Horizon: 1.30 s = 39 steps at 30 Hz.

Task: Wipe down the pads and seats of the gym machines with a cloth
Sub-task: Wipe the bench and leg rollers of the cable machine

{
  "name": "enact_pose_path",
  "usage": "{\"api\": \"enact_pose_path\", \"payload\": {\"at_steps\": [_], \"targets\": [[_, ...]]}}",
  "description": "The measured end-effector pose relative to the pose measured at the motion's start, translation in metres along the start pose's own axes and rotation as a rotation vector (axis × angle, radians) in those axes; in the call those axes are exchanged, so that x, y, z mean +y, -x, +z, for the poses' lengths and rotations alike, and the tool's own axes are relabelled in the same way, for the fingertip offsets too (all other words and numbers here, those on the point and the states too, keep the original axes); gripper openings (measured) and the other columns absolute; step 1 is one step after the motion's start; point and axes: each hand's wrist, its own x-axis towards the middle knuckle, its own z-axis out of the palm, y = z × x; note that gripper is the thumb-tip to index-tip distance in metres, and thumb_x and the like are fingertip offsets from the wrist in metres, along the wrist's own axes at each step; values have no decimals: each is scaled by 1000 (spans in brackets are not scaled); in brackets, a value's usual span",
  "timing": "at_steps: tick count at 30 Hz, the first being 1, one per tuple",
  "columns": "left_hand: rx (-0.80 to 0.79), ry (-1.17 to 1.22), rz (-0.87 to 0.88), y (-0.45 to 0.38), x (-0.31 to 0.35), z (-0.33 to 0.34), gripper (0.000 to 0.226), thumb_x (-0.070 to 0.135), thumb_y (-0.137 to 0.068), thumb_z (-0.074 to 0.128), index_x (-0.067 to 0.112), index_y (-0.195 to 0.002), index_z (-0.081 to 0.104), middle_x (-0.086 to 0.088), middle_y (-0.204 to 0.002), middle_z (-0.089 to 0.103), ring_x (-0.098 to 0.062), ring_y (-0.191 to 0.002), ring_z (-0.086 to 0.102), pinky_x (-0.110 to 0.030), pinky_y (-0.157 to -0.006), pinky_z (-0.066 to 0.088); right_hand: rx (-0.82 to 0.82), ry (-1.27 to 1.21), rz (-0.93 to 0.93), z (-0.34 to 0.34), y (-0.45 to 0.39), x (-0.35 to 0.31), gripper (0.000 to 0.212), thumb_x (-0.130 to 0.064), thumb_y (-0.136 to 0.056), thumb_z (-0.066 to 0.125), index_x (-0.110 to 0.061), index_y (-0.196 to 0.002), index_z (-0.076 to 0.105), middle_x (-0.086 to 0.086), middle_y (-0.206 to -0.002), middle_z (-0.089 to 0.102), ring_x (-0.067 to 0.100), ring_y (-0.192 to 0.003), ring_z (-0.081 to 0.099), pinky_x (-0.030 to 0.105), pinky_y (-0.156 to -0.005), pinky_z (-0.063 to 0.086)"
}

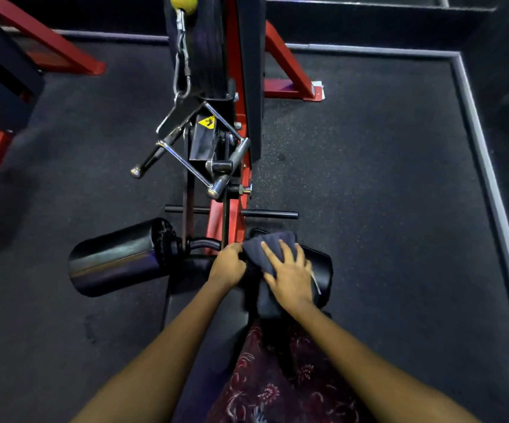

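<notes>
Floor [369, 193]: dark speckled rubber matting, bounded by a grey border strip [488, 178] along the far and right edges. Lighting dim.

Far left: red frame [48, 41] of a neighbouring machine, partly in view, blurred.

Left of centre: left roller pad [115, 257], black, cylindrical, glossy, lying across the machine's axis. Above it a chrome double handle [195, 148] hangs by a clip from a yellow ball [183, 4] on the cable. Red upright post [231, 56] with red floor braces behind; yellow warning sticker [206, 122] on the black bracket.

Centre: left hand [227, 264], fingers curled down over the bar join between the two pads; whether this grip closes round the bar or a cloth edge, cannot tell. Black seat [204, 315] lies under the forearms.

Right of centre: dark grey cloth [265, 245] draped over the right roller pad [320, 270]. Right hand [289, 273] flat on the cloth, fingers spread, pressing it onto the pad.

Bottom: patterned dark red garment [265, 386].
</notes>
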Motion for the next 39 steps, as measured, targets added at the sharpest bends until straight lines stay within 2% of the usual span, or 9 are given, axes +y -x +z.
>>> {"api": "enact_pose_path", "payload": {"at_steps": [3, 7, 14, 18, 22, 26, 30, 34, 39], "targets": [[25, 9, -11, 8, -3, 6, 57, -14, -77, 39, 1, -130, 53, -11, -139, 50, -26, -129, 46, -23, -106, 29, 11, 27, 159, 2, 18, 45, 62, -47, -95, 44, -45, -148, 13, 2, -157, 19, 36, -137, 23, 49, -104, 30], [96, 48, -2, 17, 0, 15, 58, -17, -76, 38, 0, -129, 53, -10, -140, 47, -26, -131, 42, -21, -107, 26, -31, -113, 420, -14, -15, 58, 56, -48, -96, 44, -38, -148, 26, 11, -145, 33, 39, -124, 36, 49, -100, 34], [119, 46, 21, 35, -16, 19, 58, -18, -73, 41, -2, -127, 54, -13, -137, 50, -27, -129, 45, -29, -109, 32, -59, -73, 137, -19, -28, -14, 60, -41, -95, 46, -40, -149, 21, 9, -148, 29, 38, -127, 32, 51, -101, 32], [122, 7, 17, 33, -23, 15, 43, -13, -78, 45, 0, -117, 60, -10, -127, 57, -28, -117, 54, -28, -100, 39, -35, 75, -36, -8, 14, 17, 68, -42, -93, 49, -45, -149, 9, 3, -156, 17, 36, -132, 28, 47, -102, 33], [52, -82, -6, 21, -10, 0, 18, 17, -86, 62, 5, -100, 62, -8, -109, 60, -27, -102, 60, -32, -88, 46, -29, -11, 254, -11, 3, 53, 62, -45, -94, 48, -42, -148, 19, 6, -150, 25, 35, -126, 34, 47, -100, 36], [-32, -374, 31, 11, 10, -12, 36, 39, -81, 70, 13, -99, 52, -4, -112, 53, -26, -106, 57, -35, -86, 44, -147, -150, 391, -33, -42, 42, 53, -42, -94, 50, -36, -144, 34, 12, -143, 33, 41, -128, 33, 51, -101, 34], [-61, -529, 143, -4, 20, -19, 73, 39, -71, 78, 13, -127, 39, -6, -133, 44, -27, -123, 46, -40, -95, 43, -98, -93, 149, -22, -23, 13, 62, -40, -93, 50, -41, -148, 21, 11, -146, 29, 39, -126, 34, 51, -100, 36], [-266, -645, 207, -21, 25, -20, 108, 31, -73, 80, 7, -151, 10, -9, -158, 15, -21, -145, 20, -34, -116, 22, -67, 30, -56, -9, 10, 42, 68, -39, -92, 52, -47, -148, 13, 1, -151, 22, 32, -124, 33, 45, -98, 38], [-311, -773, 249, -27, 34, -19, 102, 29, -75, 78, 9, -151, 14, -6, -158, 19, -19, -144, 21, -34, -117, 18, -81, -177, 330, -22, -23, 69, 57, -39, -93, 53, -39, -145, 32, 10, -141, 34, 40, -124, 36, 51, -100, 38]]}}
